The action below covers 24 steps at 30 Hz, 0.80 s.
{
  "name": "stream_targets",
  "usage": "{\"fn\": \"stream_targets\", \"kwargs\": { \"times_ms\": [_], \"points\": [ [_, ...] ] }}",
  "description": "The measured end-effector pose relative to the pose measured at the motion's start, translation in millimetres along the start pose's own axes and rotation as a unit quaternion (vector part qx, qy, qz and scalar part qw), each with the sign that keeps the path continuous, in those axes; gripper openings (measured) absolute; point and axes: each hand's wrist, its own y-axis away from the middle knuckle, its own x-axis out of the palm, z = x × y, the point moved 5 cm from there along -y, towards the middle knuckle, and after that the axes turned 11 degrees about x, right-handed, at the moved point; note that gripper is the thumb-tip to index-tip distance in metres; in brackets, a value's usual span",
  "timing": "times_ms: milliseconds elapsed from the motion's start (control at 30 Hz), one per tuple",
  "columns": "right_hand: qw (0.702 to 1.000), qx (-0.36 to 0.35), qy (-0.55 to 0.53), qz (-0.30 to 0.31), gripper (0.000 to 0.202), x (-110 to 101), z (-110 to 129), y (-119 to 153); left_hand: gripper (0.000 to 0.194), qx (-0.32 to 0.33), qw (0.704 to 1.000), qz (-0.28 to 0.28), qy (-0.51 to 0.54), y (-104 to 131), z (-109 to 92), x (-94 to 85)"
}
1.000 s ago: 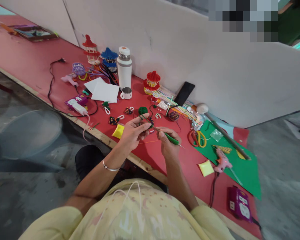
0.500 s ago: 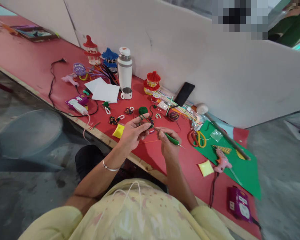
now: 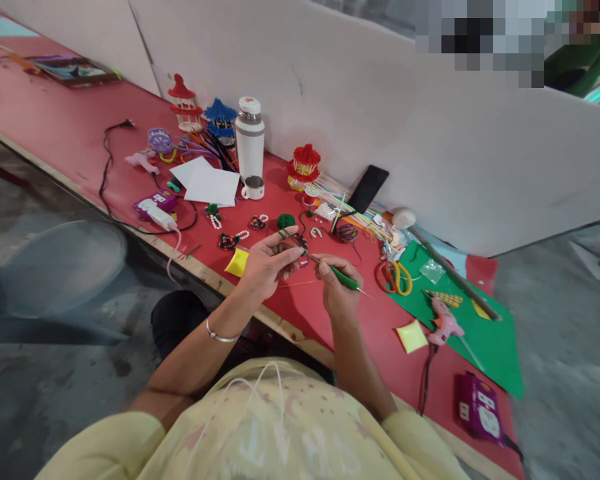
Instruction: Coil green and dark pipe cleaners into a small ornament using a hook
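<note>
My right hand (image 3: 337, 283) grips a green-handled crochet hook (image 3: 345, 277) whose shaft points left towards my other hand. A thin metal tip also sticks out of the handle's right end. Green yarn (image 3: 291, 231) runs over the raised fingers of my left hand (image 3: 267, 263), which pinches the yarn at the hook's end. How the hook meets the yarn is too small to make out. Just beyond the fingers lies a ball of green yarn (image 3: 286, 221). A dark multicoloured crocheted piece (image 3: 300, 241) shows partly behind the left fingertips.
On the red table (image 3: 300, 313) stand a white flask (image 3: 250, 143), a cup (image 3: 253, 189) and small pagoda models (image 3: 304, 165). Scissors (image 3: 394, 277), a pink glue gun (image 3: 445, 321) and a green sheet (image 3: 495, 353) lie right. White cards (image 3: 213, 183) and beaded pieces (image 3: 227, 240) lie left.
</note>
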Motion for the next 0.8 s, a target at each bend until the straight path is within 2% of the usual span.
{"fn": "stream_targets", "kwargs": {
  "times_ms": [267,500,600,700,800],
  "points": [
    [1.0,0.005,-0.013,0.0,0.012,-0.6,-3.1,-2.4,0.081,-0.011,1.0,-0.007,0.002,-3.8,4.1,-1.7],
    [0.997,0.02,-0.073,0.001,0.016,4.2,-5.1,-6.5,0.077,-0.022,1.0,-0.003,0.016,-5.4,5.4,-1.0],
    [0.999,0.008,-0.035,-0.004,0.021,4.1,-6.3,-7.2,0.076,-0.006,1.0,-0.001,0.016,-6.0,5.4,-1.3],
    [0.999,-0.034,0.031,-0.001,0.022,4.6,-4.4,-5.5,0.075,0.004,1.0,0.008,0.013,-6.1,6.5,-1.9],
    [0.996,-0.066,0.052,0.006,0.02,5.3,-1.3,-2.6,0.079,0.003,1.0,0.016,0.008,-5.4,7.5,-2.3]
  ]
}}
